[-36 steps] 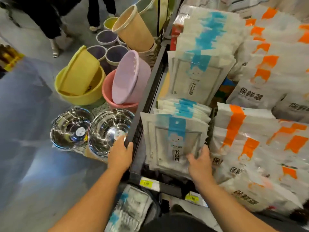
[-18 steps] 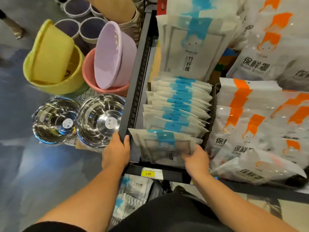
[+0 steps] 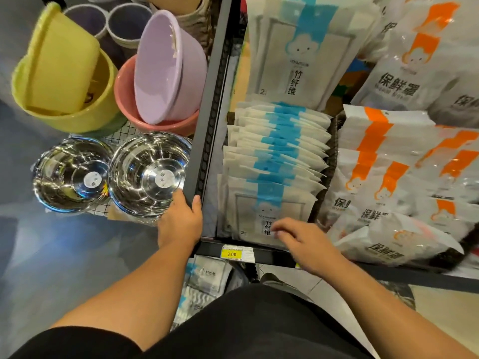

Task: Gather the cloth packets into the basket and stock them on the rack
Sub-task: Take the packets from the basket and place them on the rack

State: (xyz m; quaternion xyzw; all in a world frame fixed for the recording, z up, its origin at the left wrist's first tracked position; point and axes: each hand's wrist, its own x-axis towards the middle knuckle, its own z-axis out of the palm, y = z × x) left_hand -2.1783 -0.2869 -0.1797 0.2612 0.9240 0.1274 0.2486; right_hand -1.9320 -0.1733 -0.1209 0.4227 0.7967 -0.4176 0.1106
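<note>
A row of white cloth packets (image 3: 277, 156) with blue bands stands upright in the rack's left bin. The front packet (image 3: 267, 203) leans against the row, and the fingers of my right hand (image 3: 305, 244) touch its lower face. My left hand (image 3: 181, 221) grips the black rack frame (image 3: 207, 125) at the shelf's left corner, thumb hooked over the edge. A second stack of the same packets (image 3: 298, 53) stands on the shelf behind. Below the shelf, by my legs, more packets (image 3: 204, 278) lie in a basket whose rim is mostly hidden.
Orange-banded white bags (image 3: 388, 164) fill the shelf to the right. Left of the rack sit two steel bowls (image 3: 147, 172), a yellow basin (image 3: 64, 73) and a purple basin (image 3: 166, 66) in a pink one. A yellow price tag (image 3: 234, 253) marks the shelf front.
The front packet, tilted forward in my right hand before, now stands against the row, and that hand has loosened to a touch. My view has dropped closer to the shelf.
</note>
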